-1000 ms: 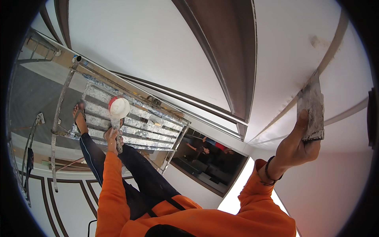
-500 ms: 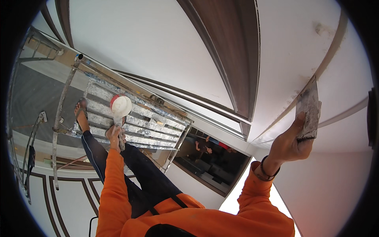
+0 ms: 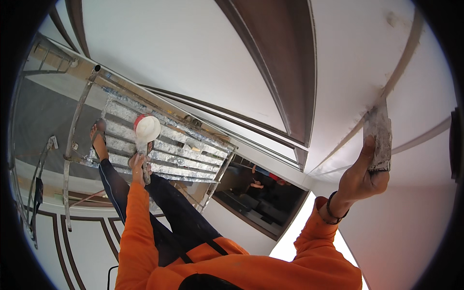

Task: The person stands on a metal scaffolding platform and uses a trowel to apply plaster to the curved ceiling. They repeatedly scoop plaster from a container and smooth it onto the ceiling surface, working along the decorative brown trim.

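Note:
My right hand (image 3: 361, 175) is raised at the right, closed round a wide putty knife (image 3: 378, 137) with a smeared grey-white blade. The blade's far end meets a brownish strip (image 3: 403, 63) on the white surface. Lower at the left, my left hand (image 3: 137, 164) is closed on a putty-caked hand tool (image 3: 144, 147), whose exact kind is unclear. Just beyond it is a round white container (image 3: 148, 129) with a red side, partly overlapped by the tool. Whether the container rests on the planks or is held cannot be made out.
I stand barefoot on putty-splattered scaffold planks (image 3: 191, 153) framed by metal pipes (image 3: 77, 121). Dark brown trim (image 3: 285, 63) crosses the white surface. Far below, through a dark opening (image 3: 256, 193), another person (image 3: 256, 183) shows. A folding metal frame (image 3: 41, 169) stands left.
My right hand has shifted slightly to the right and downward with the putty knife, and its blade has turned more upright. My left hand has moved very little.

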Available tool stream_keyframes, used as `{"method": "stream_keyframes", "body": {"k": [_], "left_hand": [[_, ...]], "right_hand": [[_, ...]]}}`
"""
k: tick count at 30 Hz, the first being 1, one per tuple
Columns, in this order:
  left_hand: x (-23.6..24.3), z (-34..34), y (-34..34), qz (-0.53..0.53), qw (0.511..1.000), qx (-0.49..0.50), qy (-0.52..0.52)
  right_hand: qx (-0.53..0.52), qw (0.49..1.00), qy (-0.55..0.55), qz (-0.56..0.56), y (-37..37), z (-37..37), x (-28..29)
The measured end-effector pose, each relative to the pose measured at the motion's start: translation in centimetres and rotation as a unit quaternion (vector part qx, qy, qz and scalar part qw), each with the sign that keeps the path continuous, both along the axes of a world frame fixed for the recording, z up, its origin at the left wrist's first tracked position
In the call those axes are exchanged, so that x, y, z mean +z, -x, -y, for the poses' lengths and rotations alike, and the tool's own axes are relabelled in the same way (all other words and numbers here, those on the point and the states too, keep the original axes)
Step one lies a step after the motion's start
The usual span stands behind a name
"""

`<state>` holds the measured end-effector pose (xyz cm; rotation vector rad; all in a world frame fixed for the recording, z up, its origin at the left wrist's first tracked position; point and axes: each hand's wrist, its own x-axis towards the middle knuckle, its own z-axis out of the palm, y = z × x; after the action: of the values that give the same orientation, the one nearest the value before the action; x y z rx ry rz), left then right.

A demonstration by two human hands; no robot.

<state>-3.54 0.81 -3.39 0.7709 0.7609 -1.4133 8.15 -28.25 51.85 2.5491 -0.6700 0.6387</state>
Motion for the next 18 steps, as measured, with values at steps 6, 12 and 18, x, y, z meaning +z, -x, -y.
{"method": "stream_keyframes", "body": {"k": [6, 12, 18], "left_hand": [[0.6, 0.4, -0.3, 0.005, 1.000, -0.021, 0.019], [-0.1, 0.3, 0.3, -0.009, 1.000, -0.006, -0.004], [-0.4, 0.2, 0.0, -0.002, 1.000, 0.015, 0.003]], "right_hand": [[-0.011, 1.000, 0.017, -0.003, 3.7, 0.6, 0.4], [-0.018, 0.999, 0.034, 0.023, 3.2, 0.8, -0.9], [-0.002, 0.999, 0.051, -0.016, 2.9, 0.7, -2.1]]}}
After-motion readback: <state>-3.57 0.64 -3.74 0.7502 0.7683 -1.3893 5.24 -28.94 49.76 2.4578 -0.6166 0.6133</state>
